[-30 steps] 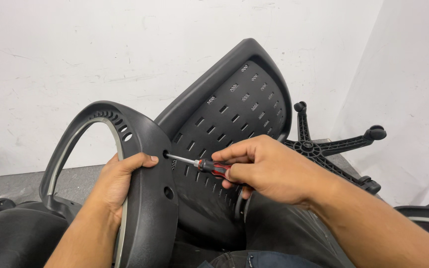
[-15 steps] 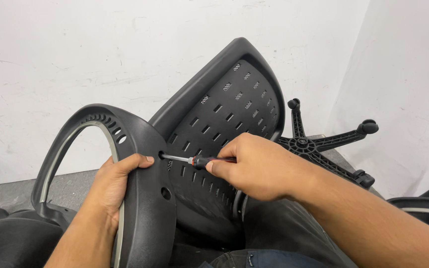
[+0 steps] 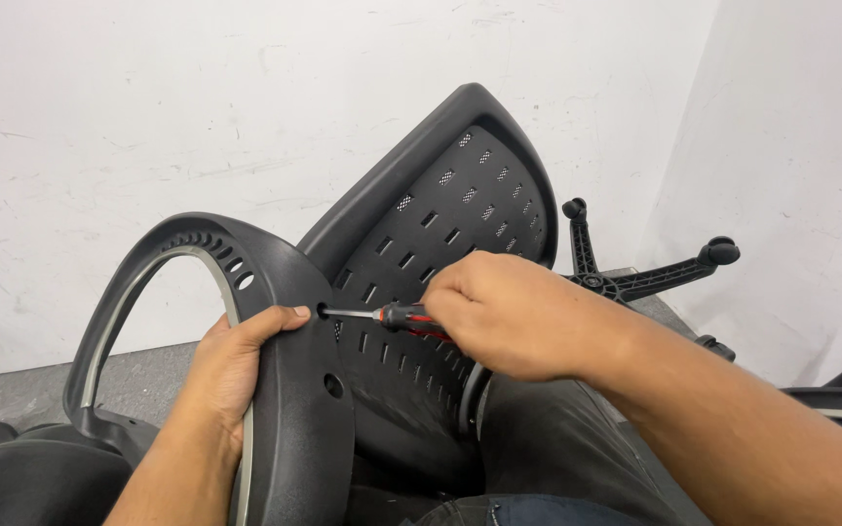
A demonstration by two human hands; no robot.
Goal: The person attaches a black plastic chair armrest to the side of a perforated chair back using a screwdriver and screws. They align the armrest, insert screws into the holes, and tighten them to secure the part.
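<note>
Black plastic armrest (image 3: pixel 285 409) is sitting under my left hand (image 3: pixel 231 375), fingers wrapping its edge. My right hand (image 3: pixel 514 312) fingers are pinching a red-black screwdriver (image 3: pixel 406 317), its tip entering the hole just beyond my left thumb.

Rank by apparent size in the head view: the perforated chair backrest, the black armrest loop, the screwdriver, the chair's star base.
1. Armrest loop and perforated backrest: about alike; the loop is nearer the camera, so unsure.
2. Star base, partly hidden and farther back.
3. Screwdriver, mostly covered by the right hand.
</note>
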